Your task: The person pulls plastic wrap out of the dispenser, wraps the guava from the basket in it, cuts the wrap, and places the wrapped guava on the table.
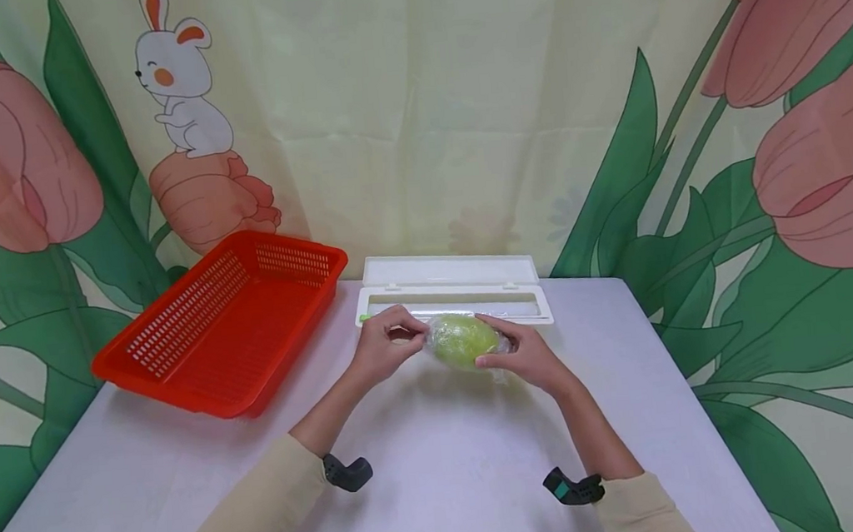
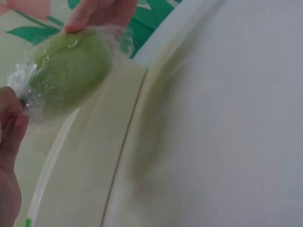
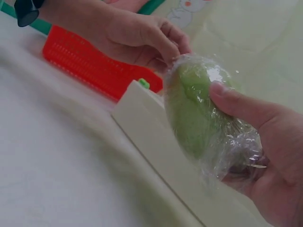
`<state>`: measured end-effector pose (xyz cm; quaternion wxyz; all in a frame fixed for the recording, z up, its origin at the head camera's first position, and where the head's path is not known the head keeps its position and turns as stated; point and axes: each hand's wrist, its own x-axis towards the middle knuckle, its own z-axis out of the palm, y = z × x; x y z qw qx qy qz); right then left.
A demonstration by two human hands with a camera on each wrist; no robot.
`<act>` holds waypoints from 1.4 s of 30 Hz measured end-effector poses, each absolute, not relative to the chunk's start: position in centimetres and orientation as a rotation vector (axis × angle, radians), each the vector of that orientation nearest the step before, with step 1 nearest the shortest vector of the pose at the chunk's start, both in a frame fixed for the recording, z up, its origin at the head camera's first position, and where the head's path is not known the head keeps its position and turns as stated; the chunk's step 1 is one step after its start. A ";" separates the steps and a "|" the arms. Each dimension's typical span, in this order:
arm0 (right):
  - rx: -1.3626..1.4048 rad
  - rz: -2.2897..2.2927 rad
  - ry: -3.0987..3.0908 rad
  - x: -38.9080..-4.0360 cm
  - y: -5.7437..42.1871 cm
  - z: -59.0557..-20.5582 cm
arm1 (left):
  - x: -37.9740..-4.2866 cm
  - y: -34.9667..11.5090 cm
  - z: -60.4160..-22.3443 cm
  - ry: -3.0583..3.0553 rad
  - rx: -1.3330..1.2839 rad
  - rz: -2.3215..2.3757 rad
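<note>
A green oval fruit (image 1: 462,340), wrapped in clear cling film, is held up above the table just in front of a white cling film box. My right hand (image 1: 527,357) grips the fruit's right end, with the thumb on the near side and fingers on the far side. At the opposite end, my left hand (image 1: 390,346) pinches the gathered cling film (image 2: 21,80) between thumb and fingers. Loose, crinkled film bunches near the right palm in the right wrist view. The exact kind of fruit is hard to tell through the wrap.
Behind the hands, the long white cling film box (image 1: 453,299) lies with its lid raised against the curtain. To the left stands a red plastic basket (image 1: 224,332) with slotted sides. A white cloth covers the table (image 1: 443,482), and a tulip-print curtain (image 1: 416,133) hangs behind it.
</note>
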<state>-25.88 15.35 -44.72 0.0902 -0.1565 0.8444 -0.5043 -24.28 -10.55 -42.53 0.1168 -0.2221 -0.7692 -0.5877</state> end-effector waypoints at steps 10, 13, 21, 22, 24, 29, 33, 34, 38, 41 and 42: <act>-0.553 -1.526 2.498 -25.3 14.4 -44.7 | -24.2 -9.0 -41.9 -2.326 -0.674 -1.973; -0.574 -1.514 2.500 -25.0 13.7 -44.7 | -24.1 -8.2 -41.8 -2.289 -0.612 -1.998; -0.534 -1.529 2.539 -24.6 13.3 -44.5 | -25.3 -6.8 -43.4 -2.064 -0.549 -2.033; -0.539 -1.534 2.540 -24.5 13.3 -44.4 | -25.6 -6.8 -43.7 -2.047 -0.566 -2.029; -0.551 -1.547 2.541 -24.5 13.2 -44.4 | -26.0 -6.8 -44.1 -2.026 -0.588 -2.033; -0.699 -1.550 2.669 -24.3 12.7 -44.6 | -26.3 -7.2 -44.2 -2.160 -0.427 -2.042; -0.821 -1.470 2.859 -24.1 12.2 -44.8 | -26.5 -7.2 -44.0 -2.324 -0.093 -2.084; -0.826 -1.453 2.887 -24.0 12.1 -44.9 | -26.5 -7.1 -43.9 -2.340 -0.020 -2.101; -0.846 -1.415 2.919 -23.7 11.7 -44.8 | -26.4 -6.9 -43.8 -2.288 0.116 -2.134; -0.873 -1.403 2.926 -23.4 11.4 -44.4 | -26.2 -6.8 -43.8 -2.182 0.138 -2.154; -0.887 -1.394 2.931 -23.3 11.3 -44.3 | -26.1 -6.8 -43.8 -2.155 0.142 -2.158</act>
